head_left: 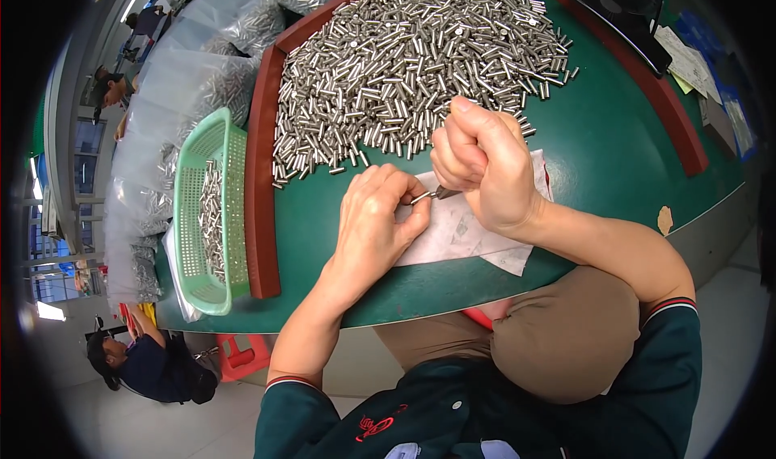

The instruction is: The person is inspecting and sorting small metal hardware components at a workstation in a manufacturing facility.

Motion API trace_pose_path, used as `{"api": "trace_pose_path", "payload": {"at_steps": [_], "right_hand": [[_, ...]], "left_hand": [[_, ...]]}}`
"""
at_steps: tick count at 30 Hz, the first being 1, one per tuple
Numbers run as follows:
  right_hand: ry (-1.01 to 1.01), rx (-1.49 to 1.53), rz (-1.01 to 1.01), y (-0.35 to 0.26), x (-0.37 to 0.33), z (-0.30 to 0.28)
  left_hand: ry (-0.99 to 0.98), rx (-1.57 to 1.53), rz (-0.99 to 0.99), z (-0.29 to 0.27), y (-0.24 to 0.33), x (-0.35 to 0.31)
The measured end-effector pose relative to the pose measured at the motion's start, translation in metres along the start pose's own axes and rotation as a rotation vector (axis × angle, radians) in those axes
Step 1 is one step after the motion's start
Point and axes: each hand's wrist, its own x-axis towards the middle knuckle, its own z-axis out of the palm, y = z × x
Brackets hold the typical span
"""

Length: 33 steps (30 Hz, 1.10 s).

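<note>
My left hand (373,221) pinches a small shiny metal pin (420,198) between thumb and forefinger. Closed in a fist with the thumb up, my right hand (489,164) grips a tool, of which only a dark tip (444,192) shows below the fingers. That tip meets or nearly meets the pin's end; its kind is hidden by the hand. Both hands are above a creased whitish cloth or paper sheet (477,245) lying on the green table (590,152). Just beyond them spreads a large heap of similar metal pins (420,63).
Red-brown wooden rails (263,208) border the work area. Left of them stands a light green basket (187,253) with pins inside, beside clear bags (141,168) of pins. A black fan (622,6) and papers (687,59) sit at far right. Other people (153,362) are at left.
</note>
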Motion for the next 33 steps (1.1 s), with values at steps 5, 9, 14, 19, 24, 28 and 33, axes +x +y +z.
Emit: {"api": "trace_pose_path", "payload": {"at_steps": [5,9,14,19,24,28,33], "right_hand": [[-0.004,0.009,0.003,0.001,0.0,-0.001],[-0.007,0.011,0.003,0.001,-0.001,-0.002],[-0.019,-0.025,-0.024,0.003,-0.003,0.001],[-0.045,-0.137,-0.068,0.006,-0.004,0.001],[-0.073,-0.217,-0.1,0.004,-0.003,0.001],[-0.024,-0.052,-0.051,0.006,-0.004,0.003],[-0.03,-0.067,-0.023,0.006,-0.003,0.0]], "left_hand": [[-0.008,0.001,-0.008,-0.001,0.001,0.0],[-0.011,-0.013,-0.011,0.0,0.003,0.0],[-0.019,0.009,0.013,-0.002,0.004,0.001],[-0.009,0.001,0.054,-0.002,0.005,0.002],[0.007,0.022,0.087,-0.003,0.009,0.003],[0.0,-0.036,0.023,-0.008,0.004,0.002],[-0.133,-1.106,-0.508,-0.02,-0.012,0.001]]}}
